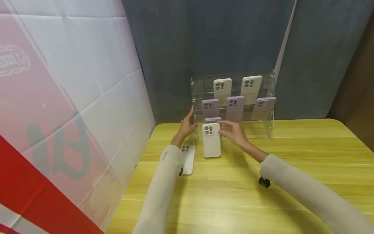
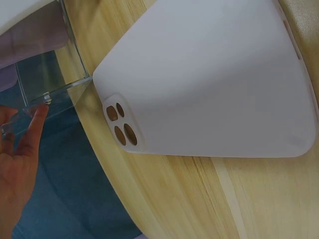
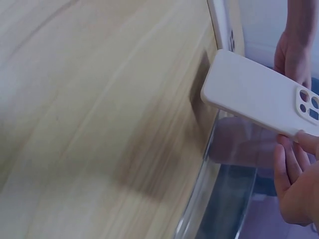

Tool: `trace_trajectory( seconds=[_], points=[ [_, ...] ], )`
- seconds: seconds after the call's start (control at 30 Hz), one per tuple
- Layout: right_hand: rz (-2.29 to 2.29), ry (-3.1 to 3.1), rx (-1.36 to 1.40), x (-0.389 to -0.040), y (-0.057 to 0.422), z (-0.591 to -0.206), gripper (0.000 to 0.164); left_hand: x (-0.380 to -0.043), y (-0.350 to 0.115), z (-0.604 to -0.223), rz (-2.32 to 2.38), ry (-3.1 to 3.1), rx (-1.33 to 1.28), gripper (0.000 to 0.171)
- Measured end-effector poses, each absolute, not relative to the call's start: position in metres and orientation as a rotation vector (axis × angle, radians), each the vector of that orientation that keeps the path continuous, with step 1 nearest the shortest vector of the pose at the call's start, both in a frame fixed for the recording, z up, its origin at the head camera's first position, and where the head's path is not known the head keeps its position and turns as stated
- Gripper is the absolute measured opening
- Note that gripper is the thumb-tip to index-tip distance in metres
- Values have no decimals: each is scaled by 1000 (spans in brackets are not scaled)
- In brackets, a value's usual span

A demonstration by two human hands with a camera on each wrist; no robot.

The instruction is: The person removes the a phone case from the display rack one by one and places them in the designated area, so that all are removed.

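My right hand point(image 1: 233, 133) pinches a white phone case point(image 1: 211, 143) by its side edge, thumb on the back face in the right wrist view. The case is held off the table before the clear acrylic display stand point(image 1: 257, 128), its camera cutouts upward in the head view. My left hand point(image 1: 187, 126) grips the stand's left side edge with fingers and thumb. Behind the held case, a purple phone case point(image 1: 213, 119) shows only its top. Another white phone case point(image 2: 209, 84) lies on the table below my left wrist, partly covered by the sleeve in the head view.
Two white cases point(image 1: 222, 87) stand in the stand's upper part, with three purple cases point(image 1: 235, 107) a tier lower. The wooden table point(image 1: 228, 201) reaches back to a dark curtain point(image 1: 163, 65). A printed white and red cloth point(image 1: 96, 81) hangs at the left.
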State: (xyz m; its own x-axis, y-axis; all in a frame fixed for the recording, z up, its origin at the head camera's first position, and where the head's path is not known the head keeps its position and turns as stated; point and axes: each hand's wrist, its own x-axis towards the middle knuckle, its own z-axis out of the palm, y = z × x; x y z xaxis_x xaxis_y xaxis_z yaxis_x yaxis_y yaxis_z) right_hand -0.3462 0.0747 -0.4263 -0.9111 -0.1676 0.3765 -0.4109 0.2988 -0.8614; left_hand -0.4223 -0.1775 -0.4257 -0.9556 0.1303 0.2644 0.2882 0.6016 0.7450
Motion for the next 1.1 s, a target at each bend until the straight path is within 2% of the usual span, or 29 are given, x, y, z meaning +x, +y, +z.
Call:
trace_trajectory(
  seconds=[1.1],
  points=[
    [1550,-2512,395,-339,35,-477,41,-418,-176,-423,-1292,-2628,-355,106]
  ],
)
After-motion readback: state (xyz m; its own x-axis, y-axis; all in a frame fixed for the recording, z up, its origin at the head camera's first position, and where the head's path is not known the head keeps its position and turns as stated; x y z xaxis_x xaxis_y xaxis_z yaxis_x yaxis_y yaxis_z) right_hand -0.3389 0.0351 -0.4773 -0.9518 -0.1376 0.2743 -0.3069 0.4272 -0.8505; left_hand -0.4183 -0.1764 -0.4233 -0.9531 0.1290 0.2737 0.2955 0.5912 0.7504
